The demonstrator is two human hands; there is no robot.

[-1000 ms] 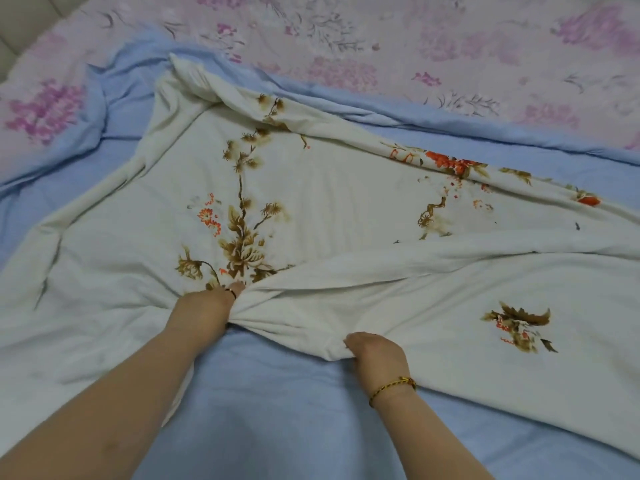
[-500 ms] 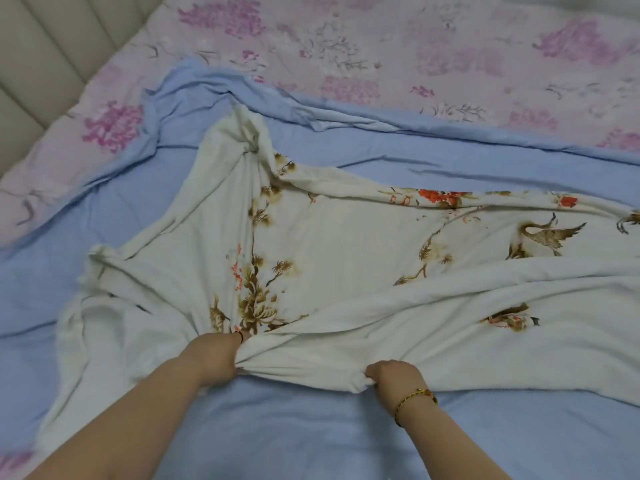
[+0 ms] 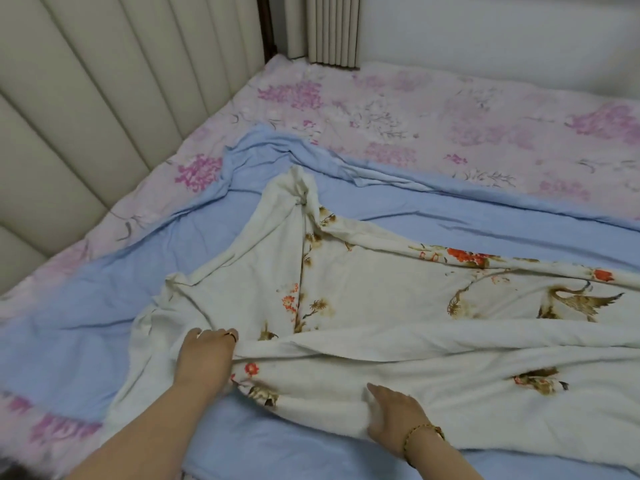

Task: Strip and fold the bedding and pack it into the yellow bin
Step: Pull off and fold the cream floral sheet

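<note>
A white sheet (image 3: pixel 398 299) printed with orange flowers and brown birds lies rumpled across the bed, on top of a light blue sheet (image 3: pixel 86 306). My left hand (image 3: pixel 207 355) is closed on a bunched fold at the white sheet's left part. Lower right of it, my right hand (image 3: pixel 394 414), with a gold bracelet on its wrist, lies flat with straight fingers on the sheet's near edge. A long fold of white cloth runs between both hands and off to the right. Under the blue sheet is a pink floral cover (image 3: pixel 450 116). No yellow bin is in view.
A padded beige headboard (image 3: pixel 86 116) rises along the left side of the bed. A ribbed beige panel (image 3: pixel 332 29) and a pale wall (image 3: pixel 502 36) stand behind the far edge. The white sheet runs out of view at the right.
The white sheet has been drawn toward me and to the right, baring more blue sheet and the headboard. A fold now lies over its near edge. My right hand went from gripping to lying flat.
</note>
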